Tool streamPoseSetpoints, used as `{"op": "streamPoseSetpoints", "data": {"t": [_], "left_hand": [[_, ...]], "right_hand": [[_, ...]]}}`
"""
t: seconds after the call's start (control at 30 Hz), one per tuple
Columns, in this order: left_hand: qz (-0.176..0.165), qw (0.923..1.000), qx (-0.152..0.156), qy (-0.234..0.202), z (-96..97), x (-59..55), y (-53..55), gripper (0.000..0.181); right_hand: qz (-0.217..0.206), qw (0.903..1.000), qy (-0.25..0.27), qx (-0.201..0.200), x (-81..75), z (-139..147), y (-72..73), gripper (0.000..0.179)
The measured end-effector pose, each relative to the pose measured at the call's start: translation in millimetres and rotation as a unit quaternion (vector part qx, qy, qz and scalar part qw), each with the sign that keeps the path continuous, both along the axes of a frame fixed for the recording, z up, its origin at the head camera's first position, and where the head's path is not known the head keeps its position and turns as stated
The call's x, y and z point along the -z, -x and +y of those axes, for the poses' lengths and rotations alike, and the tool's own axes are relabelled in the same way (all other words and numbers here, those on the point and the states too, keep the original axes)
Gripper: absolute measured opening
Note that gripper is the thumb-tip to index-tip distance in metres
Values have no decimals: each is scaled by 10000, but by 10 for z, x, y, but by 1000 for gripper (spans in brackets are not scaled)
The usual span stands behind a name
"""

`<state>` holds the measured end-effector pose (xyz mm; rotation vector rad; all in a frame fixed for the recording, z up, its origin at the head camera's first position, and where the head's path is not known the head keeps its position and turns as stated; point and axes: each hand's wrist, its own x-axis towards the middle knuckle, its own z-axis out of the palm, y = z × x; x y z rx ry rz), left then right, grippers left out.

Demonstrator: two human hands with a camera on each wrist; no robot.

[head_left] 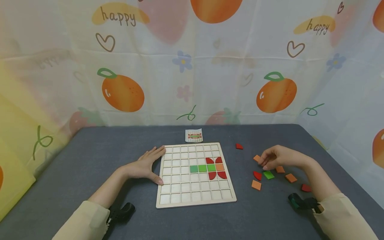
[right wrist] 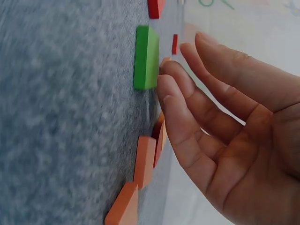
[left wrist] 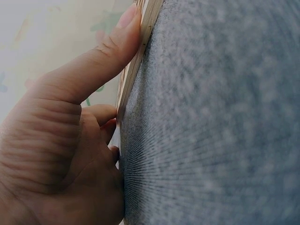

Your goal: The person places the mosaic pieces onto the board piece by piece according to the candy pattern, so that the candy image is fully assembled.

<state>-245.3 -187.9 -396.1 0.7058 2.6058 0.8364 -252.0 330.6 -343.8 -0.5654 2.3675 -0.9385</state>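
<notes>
A square wooden grid board [head_left: 196, 197] lies on the dark table. My left hand [head_left: 144, 165] rests at its left edge, fingers spread towards the far corner and thumb on the rim lower down; the thumb [left wrist: 105, 56] also shows on the rim in the left wrist view. On the board, green tiles [head_left: 202, 168], an orange tile [head_left: 220, 167] and red quarter-round pieces [head_left: 222, 175] fill some cells. My right hand [head_left: 277, 156] hovers over the loose pieces, fingers loosely bent beside an orange tile [head_left: 256, 158]. Nothing shows between thumb and fingers in the right wrist view.
Under the right hand lie a green tile [head_left: 268, 174], a red piece [head_left: 257, 175] and several orange tiles [head_left: 291, 178]. Another red piece [head_left: 239, 146] lies farther off. A small pattern card [head_left: 193, 135] sits behind the board, before a printed curtain [head_left: 210, 83].
</notes>
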Motion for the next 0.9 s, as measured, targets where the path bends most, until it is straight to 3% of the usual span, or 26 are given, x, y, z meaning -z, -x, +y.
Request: {"op": "streamPoseSetpoints", "data": {"t": [0.6,0.9], "left_hand": [[38,10000,51,-52,5,-17,-19,124],[64,9999,101,-75,14,-48,-33,125]], "right_hand": [[-537,9980,55,-340,8,43,-43,41],[-291,9983,-160,-482,-8,-20,-60,35]]}}
